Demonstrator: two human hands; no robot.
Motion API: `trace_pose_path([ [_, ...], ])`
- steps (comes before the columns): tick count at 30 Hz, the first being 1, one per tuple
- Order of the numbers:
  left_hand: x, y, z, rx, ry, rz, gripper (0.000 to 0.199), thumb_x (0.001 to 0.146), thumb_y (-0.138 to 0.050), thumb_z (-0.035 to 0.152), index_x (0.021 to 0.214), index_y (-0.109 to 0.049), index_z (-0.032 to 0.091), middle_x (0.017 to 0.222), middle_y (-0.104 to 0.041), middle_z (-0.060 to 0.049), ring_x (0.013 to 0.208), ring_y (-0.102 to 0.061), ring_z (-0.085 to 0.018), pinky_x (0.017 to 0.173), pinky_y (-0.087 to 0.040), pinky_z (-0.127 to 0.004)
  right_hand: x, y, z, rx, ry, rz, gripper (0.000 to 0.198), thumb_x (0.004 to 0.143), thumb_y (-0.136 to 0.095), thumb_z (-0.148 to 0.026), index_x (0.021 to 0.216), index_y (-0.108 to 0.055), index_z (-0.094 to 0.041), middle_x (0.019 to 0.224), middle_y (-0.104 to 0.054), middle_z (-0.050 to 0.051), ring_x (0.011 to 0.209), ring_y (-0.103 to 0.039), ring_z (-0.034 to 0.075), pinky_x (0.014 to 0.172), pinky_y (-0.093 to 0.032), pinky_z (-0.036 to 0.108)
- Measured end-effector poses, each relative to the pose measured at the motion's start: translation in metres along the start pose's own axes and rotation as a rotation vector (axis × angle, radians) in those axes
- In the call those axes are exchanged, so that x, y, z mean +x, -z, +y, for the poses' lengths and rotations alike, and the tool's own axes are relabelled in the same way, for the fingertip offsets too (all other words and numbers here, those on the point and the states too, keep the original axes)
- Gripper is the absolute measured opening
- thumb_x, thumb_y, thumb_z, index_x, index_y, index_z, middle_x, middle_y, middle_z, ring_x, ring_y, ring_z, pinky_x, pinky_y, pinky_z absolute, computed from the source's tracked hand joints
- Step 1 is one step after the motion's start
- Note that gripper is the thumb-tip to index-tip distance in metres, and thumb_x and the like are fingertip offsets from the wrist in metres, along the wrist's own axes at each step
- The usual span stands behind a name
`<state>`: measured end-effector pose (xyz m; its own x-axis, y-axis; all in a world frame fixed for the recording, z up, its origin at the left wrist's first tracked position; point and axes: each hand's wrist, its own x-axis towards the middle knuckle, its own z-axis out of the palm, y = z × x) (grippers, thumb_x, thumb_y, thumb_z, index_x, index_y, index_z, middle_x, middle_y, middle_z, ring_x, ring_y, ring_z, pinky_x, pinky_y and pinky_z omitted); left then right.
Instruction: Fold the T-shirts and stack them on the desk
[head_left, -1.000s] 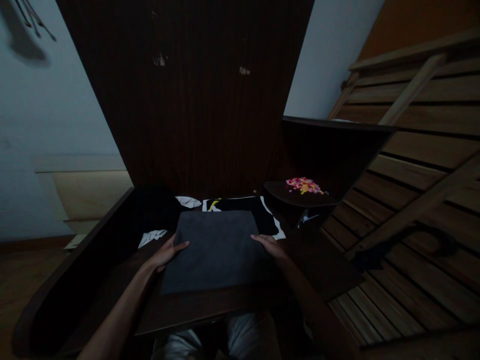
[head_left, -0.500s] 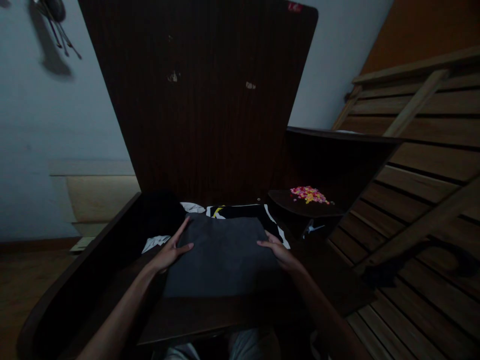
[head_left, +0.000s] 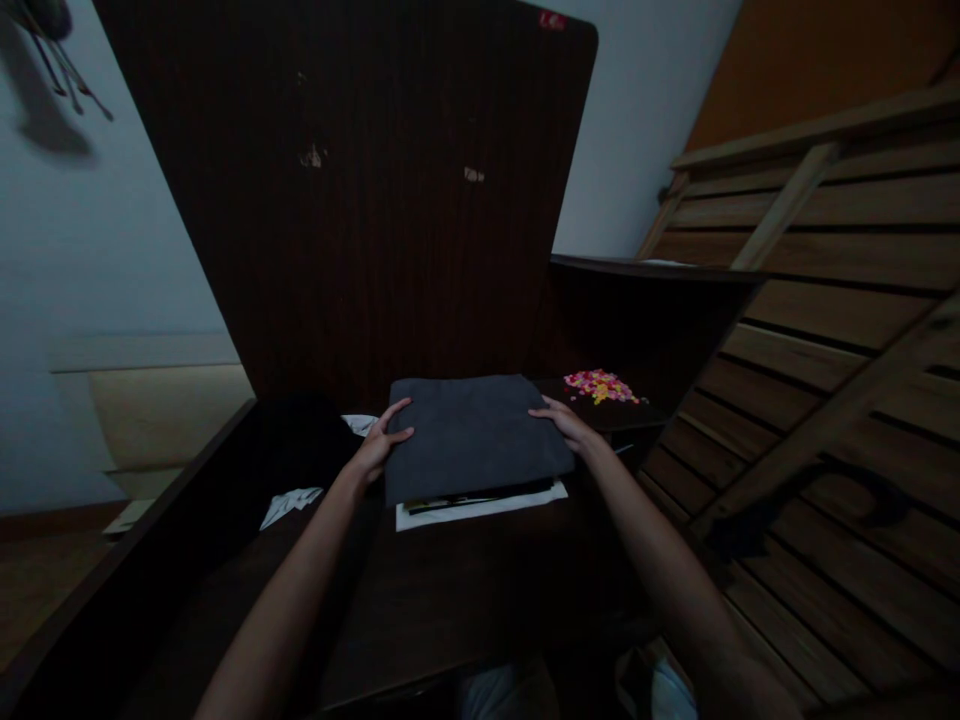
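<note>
A dark grey folded cloth lies flat between both hands above the back part of the worktop. Its long axis runs left to right across the person's front, roughly parallel to the worktop's front edge; the short sides face the hands, and one long edge points toward the back panel, the other toward the person.

The left hand pinches the left side, its thumb on the upper face; the right hand has a like grip on the right side near the far corner. The fingers beneath are hidden.

Under the near long edge shows a white-edged black piece, its strip running the same way. Whether the cloth rests on it, I cannot tell. Beyond the right hand, a heap of pink and yellow bits sits on a small shelf; a crumpled white piece lies to the left.
</note>
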<state>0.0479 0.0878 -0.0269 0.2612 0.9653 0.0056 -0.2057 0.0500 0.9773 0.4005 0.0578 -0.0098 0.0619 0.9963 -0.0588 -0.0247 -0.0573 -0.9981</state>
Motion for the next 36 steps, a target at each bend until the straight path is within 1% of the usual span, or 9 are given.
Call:
trace_pose_path([
  [4,0.013,0.000,-0.037,-0.024,0.236,0.067,0.082,0.066,-0.076,0.014,0.141,-0.044,0.026,0.121,-0.066,-0.011,0.092,-0.070,-0.022,0.082,-0.057,-0.036,0.014,0.008,0.044,-0.078,-0.233,0.008,0.030,0.073,-0.066,-0.017,0.103,-0.062,-0.017,0.087,-0.074,0.006,0.071,-0.070,0.018,0.077,-0.057,0.037],
  [8,0.009,0.009,-0.058,-0.043,0.303,0.020,0.082,0.066,-0.078,0.012,0.140,-0.046,0.027,0.122,-0.066,-0.010,0.095,-0.070,-0.021,0.085,-0.056,-0.035,0.016,0.016,0.074,-0.057,-0.264,0.010,0.032,0.073,-0.073,-0.022,0.102,-0.061,-0.018,0.090,-0.074,0.006,0.075,-0.071,0.018,0.080,-0.056,0.037],
  [12,0.001,0.014,-0.055,-0.047,0.312,-0.058,0.093,0.060,-0.083,0.012,0.143,-0.043,0.030,0.127,-0.064,-0.009,0.103,-0.068,-0.023,0.089,-0.055,-0.035,0.018,0.019,0.075,-0.004,-0.286,-0.063,0.028,0.075,-0.075,-0.028,0.098,-0.065,-0.016,0.090,-0.075,0.009,0.078,-0.072,0.020,0.081,-0.057,0.035],
  [16,-0.003,0.012,-0.048,-0.040,0.283,-0.112,0.102,0.057,-0.084,0.013,0.146,-0.038,0.033,0.130,-0.063,-0.007,0.111,-0.064,-0.026,0.092,-0.054,-0.036,0.027,0.014,0.066,-0.024,-0.310,-0.013,0.016,0.080,-0.071,-0.029,0.083,-0.066,-0.013,0.082,-0.075,0.010,0.068,-0.070,0.019,0.073,-0.058,0.032],
  [19,-0.005,0.011,-0.050,-0.023,0.246,-0.102,0.097,0.061,-0.083,0.017,0.146,-0.038,0.032,0.130,-0.063,-0.007,0.115,-0.062,-0.025,0.095,-0.053,-0.036,0.031,0.013,0.063,-0.045,-0.286,0.008,0.014,0.079,-0.069,-0.021,0.090,-0.066,-0.014,0.082,-0.074,0.008,0.068,-0.070,0.018,0.074,-0.057,0.032],
  [21,-0.007,0.013,-0.055,-0.022,0.229,-0.093,0.092,0.063,-0.083,0.018,0.144,-0.042,0.031,0.132,-0.062,-0.008,0.115,-0.062,-0.025,0.096,-0.052,-0.036,0.030,0.016,0.063,-0.042,-0.236,-0.006,0.032,0.075,-0.069,-0.015,0.107,-0.064,-0.017,0.093,-0.074,0.007,0.077,-0.071,0.018,0.078,-0.057,0.032],
  [25,-0.012,0.016,-0.067,-0.024,0.251,-0.114,0.089,0.061,-0.084,0.018,0.141,-0.046,0.028,0.135,-0.059,-0.010,0.115,-0.062,-0.026,0.097,-0.051,-0.039,0.026,0.023,0.069,-0.034,-0.176,-0.077,0.070,0.070,-0.068,-0.013,0.134,-0.046,-0.027,0.120,-0.067,0.007,0.093,-0.070,0.019,0.085,-0.055,0.036],
  [29,-0.015,0.017,-0.071,0.023,0.226,-0.115,0.090,0.061,-0.084,0.019,0.142,-0.045,0.029,0.140,-0.055,-0.010,0.120,-0.059,-0.028,0.100,-0.049,-0.041,0.027,0.025,0.073,-0.063,-0.178,-0.114,0.085,0.065,-0.065,-0.012,0.142,-0.035,-0.029,0.128,-0.062,0.009,0.098,-0.068,0.021,0.087,-0.055,0.039],
  [36,-0.008,0.012,-0.058,0.105,0.042,-0.119,0.100,0.061,-0.084,0.023,0.148,-0.036,0.029,0.145,-0.050,-0.008,0.128,-0.052,-0.029,0.106,-0.042,-0.044,0.034,0.021,0.062,-0.010,-0.011,-0.109,0.094,0.063,-0.066,-0.011,0.145,-0.028,-0.036,0.126,-0.063,0.005,0.097,-0.068,0.021,0.089,-0.054,0.042],
])
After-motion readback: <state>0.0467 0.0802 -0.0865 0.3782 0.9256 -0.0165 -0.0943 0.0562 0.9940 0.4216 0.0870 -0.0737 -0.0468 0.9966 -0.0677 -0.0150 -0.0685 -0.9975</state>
